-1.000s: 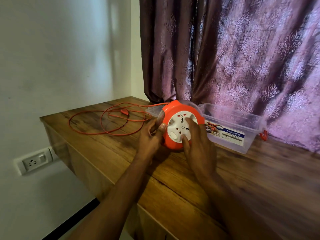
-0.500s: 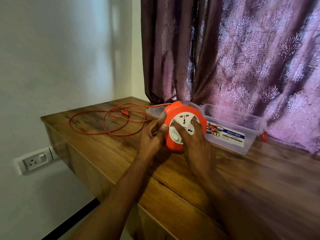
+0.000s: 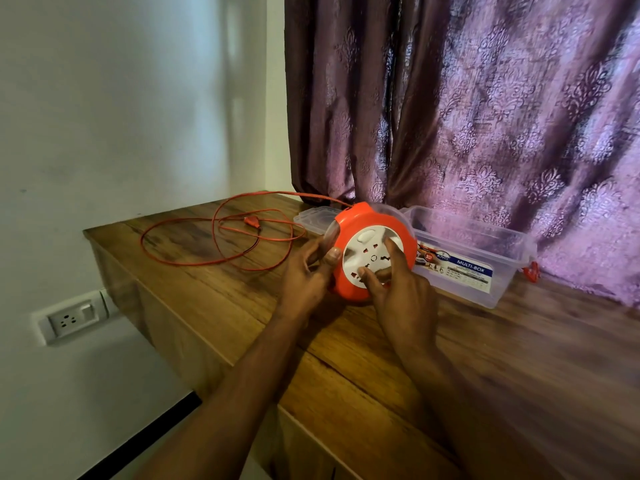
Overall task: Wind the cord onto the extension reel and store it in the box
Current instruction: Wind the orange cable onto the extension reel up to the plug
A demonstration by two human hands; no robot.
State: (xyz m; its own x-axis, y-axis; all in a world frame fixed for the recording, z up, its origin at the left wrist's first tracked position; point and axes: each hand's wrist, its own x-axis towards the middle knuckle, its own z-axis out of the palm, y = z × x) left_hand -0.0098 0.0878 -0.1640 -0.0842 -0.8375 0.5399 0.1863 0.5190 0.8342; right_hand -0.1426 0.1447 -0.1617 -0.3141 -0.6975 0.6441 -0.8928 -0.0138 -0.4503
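Two hands meet on the orange extension reel (image 3: 372, 251), which stands on edge on the wooden table (image 3: 519, 358) with its white socket face turned toward the person. The left hand (image 3: 306, 277) grips the reel's left rim, thumb pressed on the orange edge and fingers curled round behind it. The right hand (image 3: 403, 296) lies against the white face, its thumb and a finger spread and pressing on the socket plate, the remaining fingers loosely bent below; it presses rather than grasps. From the top of the reel the orange cord (image 3: 221, 244) runs back and to the left, then lies in several loose loops on the tabletop, well apart from the hands, with its plug (image 3: 251, 221) resting among the loops. Just behind and to the right of the reel sits the clear plastic box (image 3: 485, 289), open at the top, with a blue label reading MULTI-BOX on its front and an orange latch at its right end. Its clear lid (image 3: 313, 218) lies flat on the table just behind the reel to the left. A purple patterned curtain (image 3: 485, 116) hangs behind the table, and a white wall socket (image 3: 71, 317) is set in the wall below the table's left edge.
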